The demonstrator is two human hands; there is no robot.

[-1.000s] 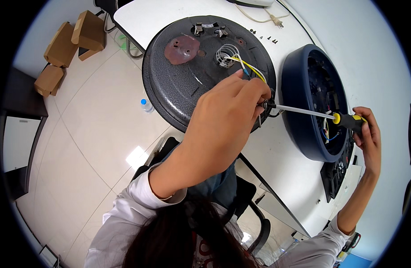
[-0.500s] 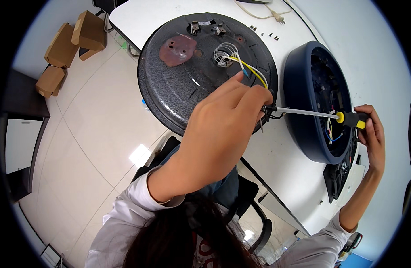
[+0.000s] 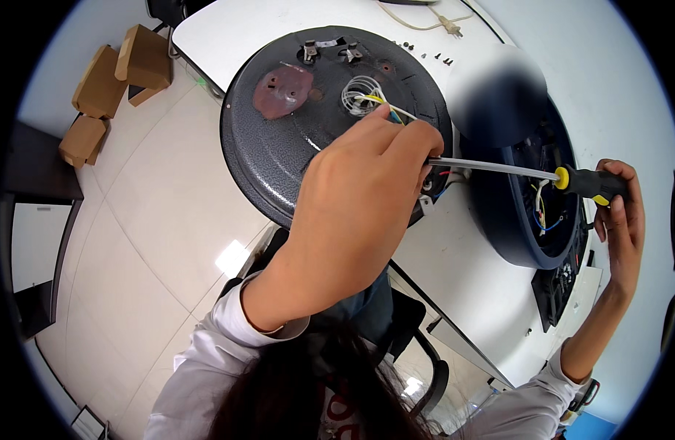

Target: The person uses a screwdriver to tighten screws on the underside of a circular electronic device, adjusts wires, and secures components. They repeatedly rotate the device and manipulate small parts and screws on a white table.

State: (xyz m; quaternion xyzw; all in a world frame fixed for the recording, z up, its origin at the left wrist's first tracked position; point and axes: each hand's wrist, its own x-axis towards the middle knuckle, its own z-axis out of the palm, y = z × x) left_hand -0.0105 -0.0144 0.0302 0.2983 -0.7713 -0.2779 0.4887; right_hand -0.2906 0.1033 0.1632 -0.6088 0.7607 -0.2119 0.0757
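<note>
A speckled dark round metal plate [image 3: 271, 158] with metal clips [image 3: 309, 51], a coiled wire [image 3: 356, 95] and yellow and white leads lies at the table's edge. My left hand [image 3: 359, 205] is closed at the plate's right side, hiding what its fingers grip. The fingers of my right hand [image 3: 620, 224] are wrapped round the black and yellow handle of a screwdriver [image 3: 587, 185], whose long shaft runs leftward to my left fingers; its tip is hidden. Behind the shaft stands a dark blue round housing [image 3: 502, 227] with wires inside, its upper part blurred.
Loose screws [image 3: 440, 57] and a plug on a cord [image 3: 451, 28] are on the white table [image 3: 213, 29]. A black tool case [image 3: 550, 293] lies under the housing. Cardboard boxes [image 3: 95, 84] and a dark cabinet [image 3: 37, 235] stand at the left.
The plate has shifted slightly left. The screwdriver handle has risen up and rightward with my right hand. My left hand has moved slightly upward, and more metal fittings show beside it.
</note>
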